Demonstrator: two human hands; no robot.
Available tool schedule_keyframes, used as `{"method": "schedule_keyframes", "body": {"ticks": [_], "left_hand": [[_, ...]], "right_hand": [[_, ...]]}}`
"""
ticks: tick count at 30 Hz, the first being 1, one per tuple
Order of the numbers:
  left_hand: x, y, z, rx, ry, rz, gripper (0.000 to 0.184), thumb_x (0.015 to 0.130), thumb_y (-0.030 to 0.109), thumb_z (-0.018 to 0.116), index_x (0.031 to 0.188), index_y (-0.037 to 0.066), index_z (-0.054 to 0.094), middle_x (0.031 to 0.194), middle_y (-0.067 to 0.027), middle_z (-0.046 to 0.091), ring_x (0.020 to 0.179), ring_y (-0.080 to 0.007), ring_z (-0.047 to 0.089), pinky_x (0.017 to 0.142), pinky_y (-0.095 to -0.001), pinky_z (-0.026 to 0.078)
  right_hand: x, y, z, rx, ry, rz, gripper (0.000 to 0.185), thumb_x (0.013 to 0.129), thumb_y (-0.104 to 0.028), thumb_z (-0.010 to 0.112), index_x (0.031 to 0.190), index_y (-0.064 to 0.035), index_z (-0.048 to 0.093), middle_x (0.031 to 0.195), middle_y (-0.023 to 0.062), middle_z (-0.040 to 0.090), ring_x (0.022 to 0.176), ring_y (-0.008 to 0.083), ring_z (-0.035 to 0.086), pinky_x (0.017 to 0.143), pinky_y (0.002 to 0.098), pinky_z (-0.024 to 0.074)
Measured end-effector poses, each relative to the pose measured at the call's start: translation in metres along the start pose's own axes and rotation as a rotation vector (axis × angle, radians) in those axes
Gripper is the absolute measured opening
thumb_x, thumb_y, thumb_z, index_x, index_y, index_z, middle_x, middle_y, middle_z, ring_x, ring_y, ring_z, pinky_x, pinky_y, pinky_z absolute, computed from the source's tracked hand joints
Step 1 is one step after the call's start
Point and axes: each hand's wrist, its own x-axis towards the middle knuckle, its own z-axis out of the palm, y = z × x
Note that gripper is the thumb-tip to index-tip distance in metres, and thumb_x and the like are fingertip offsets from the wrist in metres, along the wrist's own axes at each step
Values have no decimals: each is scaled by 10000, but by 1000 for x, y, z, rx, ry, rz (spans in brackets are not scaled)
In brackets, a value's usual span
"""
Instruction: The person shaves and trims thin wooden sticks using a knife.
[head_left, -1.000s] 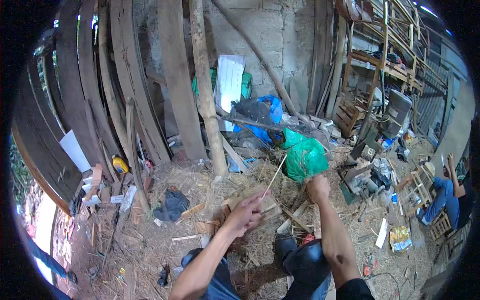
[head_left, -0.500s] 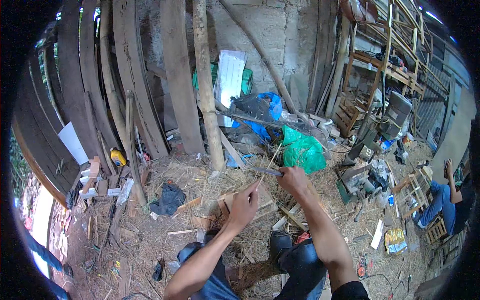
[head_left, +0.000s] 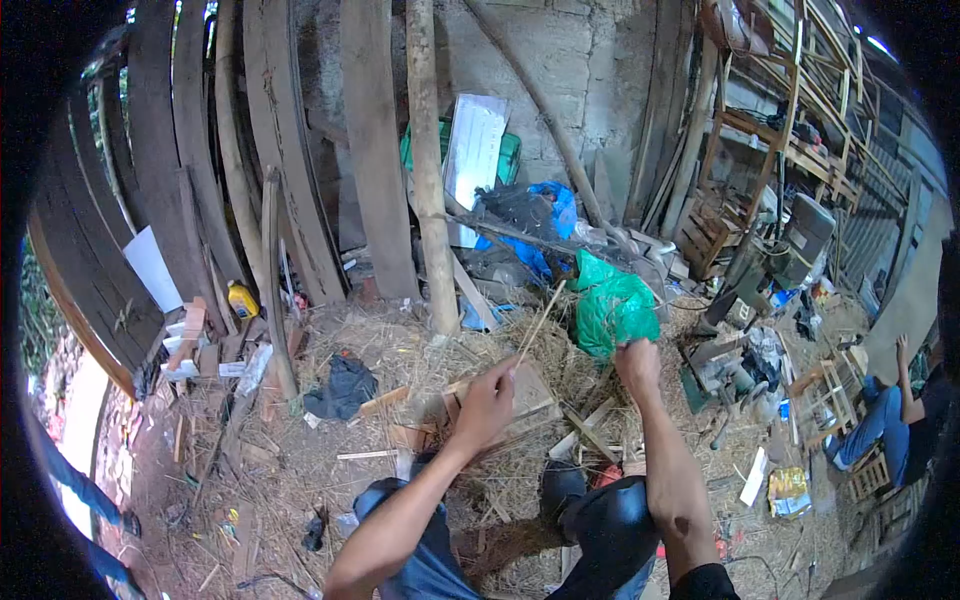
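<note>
My left hand [head_left: 487, 408] is closed around a thin pale stick [head_left: 541, 323], which slants up and away from the fingers. To its right, my right hand [head_left: 638, 368] is a fist in front of a green plastic bag [head_left: 612, 308]. The knife it held a moment ago hardly shows now; its blade is hidden or blurred. A gap separates the two hands, and the right one is clear of the stick. Below them, a wooden board [head_left: 530, 392] lies on the ground between my knees.
Straw and wood scraps litter the ground. A wooden post [head_left: 428, 190] stands ahead, near a blue plastic sheet [head_left: 520, 256]. A black plastic bag [head_left: 342, 386] and yellow bottle [head_left: 241, 299] are at left. Another person [head_left: 905, 405] sits at right; someone's legs [head_left: 75, 500] show at left.
My right hand has moved right and slightly down, away from the stick, and its knife blade no longer shows plainly. My left hand still grips the stick. The view has shifted slightly.
</note>
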Motion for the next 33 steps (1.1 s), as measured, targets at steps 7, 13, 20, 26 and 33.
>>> {"method": "schedule_keyframes", "body": {"ticks": [7,13,20,26,33], "left_hand": [[2,27,4,-509,-138,-332,373,971,201,406,1337,139,442,657,27,477,545,-63,423,463,-211,344],[0,25,1,-703,-349,-273,387,984,203,390,1371,193,400,626,69,312,468,-15,276,388,-174,226],[2,13,5,-643,-322,-376,394,979,187,405,1372,171,396,630,52,359,458,-28,294,381,-189,240],[-1,11,11,-648,-348,-417,396,976,188,410,1370,150,393,677,43,389,465,-30,315,380,-187,246],[1,20,5,-709,-395,-413,409,980,202,398,1385,154,367,696,53,358,477,-19,307,393,-171,250]], "right_hand": [[-31,-61,-12,233,-36,-498,220,756,-287,619,777,-80,687,693,198,628,669,390,617,631,454,514],[-31,-74,-10,122,-89,-513,164,718,-237,608,749,-100,694,675,193,625,638,372,621,627,452,514],[-10,-53,8,44,-16,-308,208,722,-171,564,614,-1,616,726,237,632,667,390,634,620,464,523],[-6,-41,14,16,-4,-213,228,754,-183,562,658,8,640,745,237,638,712,400,638,646,466,522],[-25,-62,-8,145,-225,-492,261,788,-282,579,760,-43,680,723,218,630,689,394,623,649,461,514]]}}
